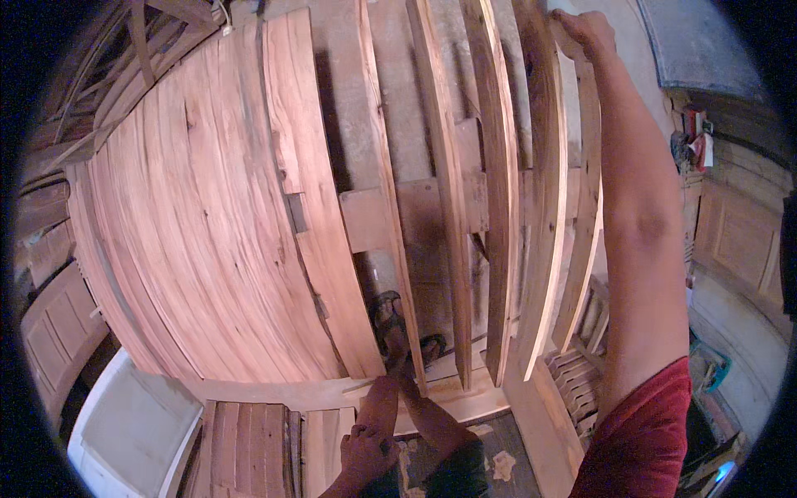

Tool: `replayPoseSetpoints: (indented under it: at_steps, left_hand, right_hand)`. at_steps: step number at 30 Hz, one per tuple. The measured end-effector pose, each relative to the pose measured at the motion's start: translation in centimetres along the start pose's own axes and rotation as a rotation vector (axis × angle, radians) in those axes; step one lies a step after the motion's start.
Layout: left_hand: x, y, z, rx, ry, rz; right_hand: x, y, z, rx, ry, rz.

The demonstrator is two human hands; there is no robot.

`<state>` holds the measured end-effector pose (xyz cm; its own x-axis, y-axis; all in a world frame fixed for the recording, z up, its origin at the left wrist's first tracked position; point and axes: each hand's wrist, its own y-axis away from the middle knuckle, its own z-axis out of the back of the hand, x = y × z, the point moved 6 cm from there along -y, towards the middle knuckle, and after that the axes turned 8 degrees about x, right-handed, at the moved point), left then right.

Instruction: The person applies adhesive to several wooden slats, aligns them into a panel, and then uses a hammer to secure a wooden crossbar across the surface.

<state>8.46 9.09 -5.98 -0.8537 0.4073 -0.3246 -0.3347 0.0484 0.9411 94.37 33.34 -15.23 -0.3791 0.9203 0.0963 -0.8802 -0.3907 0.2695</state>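
My right arm, in a red sleeve, stretches far forward along the right side. Its hand (588, 35) is closed around the far end of a long wooden strip (588, 141), the rightmost of several strips standing on edge. To its left stands another strip (544, 166), with a pale near edge. Down by my bent legs, my left hand (369, 451) lies on a leg with its fingers loosely spread and nothing in them; the dim light blurs its details. My feet (387, 315) are below, between the strips and the planks.
Many reddish planks (199, 216) lie side by side on the left. A crossboard (390, 212) runs under the upright strips. A white chair-like piece (137, 423) stands lower left, beside stacked short boards (249, 448). Panelled wooden doors (739, 224) lean at the right.
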Motion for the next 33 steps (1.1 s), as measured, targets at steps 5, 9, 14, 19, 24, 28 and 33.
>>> replayPoseSetpoints:
  at_steps: [5, 9, 14, 19, 24, 28, 33]
  left_hand:
    - [-0.8, 0.4, 0.3, 0.031, -0.067, 0.039]
    - [-1.5, 0.3, 0.7, 0.017, -0.071, -0.010]
    - [-1.6, 0.3, -0.1, 0.008, -0.133, 0.045]
    - [-1.5, 0.5, -0.7, -0.032, -0.094, 0.006]
    - [-1.6, 0.2, -1.2, 0.055, -0.140, 0.044]
    - [-0.6, 0.8, -2.5, -0.082, -0.143, -0.046]
    - [-1.2, 1.4, -2.8, -0.164, -0.105, -0.108]
  right_hand:
    - [1.2, 6.2, 1.6, -0.041, -0.116, -0.030]
    - [-0.5, 7.5, 1.3, -0.132, -0.111, -0.010]
    - [-2.1, 10.5, 0.8, -0.079, -0.090, -0.034]
    - [-2.9, 14.3, 0.4, 0.016, -0.067, -0.014]
    - [-8.4, 13.8, -1.8, 0.025, 0.103, 0.022]
    - [-9.5, 17.1, -2.5, 0.036, 0.056, -0.018]
    - [-10.7, 21.8, -2.4, -0.033, 0.024, -0.022]
